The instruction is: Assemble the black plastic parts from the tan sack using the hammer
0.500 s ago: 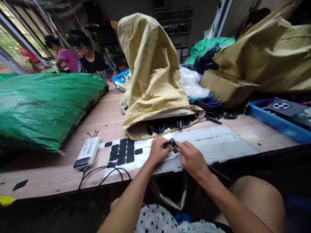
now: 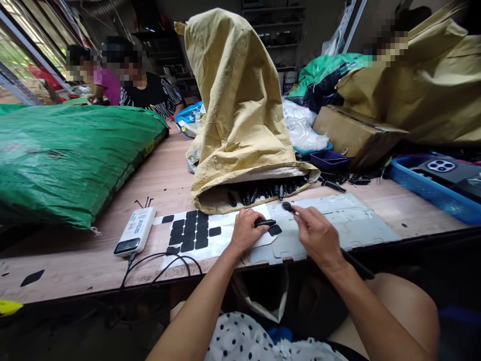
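My left hand [image 2: 246, 229] is closed around a slim black cylindrical part [image 2: 266, 222] held level above the work sheet. My right hand [image 2: 318, 234] pinches a small black round-headed piece [image 2: 287, 206], out to the right of the left hand and apart from it. Under and beside the left hand lies a white sheet bearing several black rounded squares [image 2: 189, 231]. One loose black square [image 2: 275, 230] sits just right of the left fingertips. Beyond both hands, the yellow woven sack [image 2: 240, 110] gapes toward me, with several black cylindrical parts [image 2: 246, 195] in its mouth.
A white power bank [image 2: 135, 231] with black cables lies at left, near a big green sack [image 2: 75, 160]. A grey board [image 2: 338, 220] covers the table's front edge. Blue tray [image 2: 432, 193], purple tray [image 2: 328, 161] and cardboard box [image 2: 356, 133] stand at right. Co-workers [image 2: 146, 90] sit beyond.
The hands were together at one black part with a round end. My right hand has moved right with the round-headed piece, while the left keeps the cylindrical part, now level.
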### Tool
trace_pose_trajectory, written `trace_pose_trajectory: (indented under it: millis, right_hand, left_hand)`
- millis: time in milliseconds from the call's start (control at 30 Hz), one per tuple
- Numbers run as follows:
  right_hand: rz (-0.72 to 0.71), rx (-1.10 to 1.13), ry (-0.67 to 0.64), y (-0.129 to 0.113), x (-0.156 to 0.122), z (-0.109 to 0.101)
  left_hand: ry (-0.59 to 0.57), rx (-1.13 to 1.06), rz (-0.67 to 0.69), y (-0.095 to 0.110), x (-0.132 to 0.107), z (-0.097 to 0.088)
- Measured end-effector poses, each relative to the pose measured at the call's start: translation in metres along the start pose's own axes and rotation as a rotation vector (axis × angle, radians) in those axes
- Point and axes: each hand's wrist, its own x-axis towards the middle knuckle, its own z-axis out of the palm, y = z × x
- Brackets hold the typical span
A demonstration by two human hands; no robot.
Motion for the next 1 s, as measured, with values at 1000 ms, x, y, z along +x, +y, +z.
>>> trace_pose_trajectory:
  millis: [1000]
  right_hand:
    - [-0.318, 0.053, -0.543, -0.014, 0.026, 0.015]
  left_hand:
    - [-0.001, -0.128, 0.036, 0.000, -0.005, -0.005]
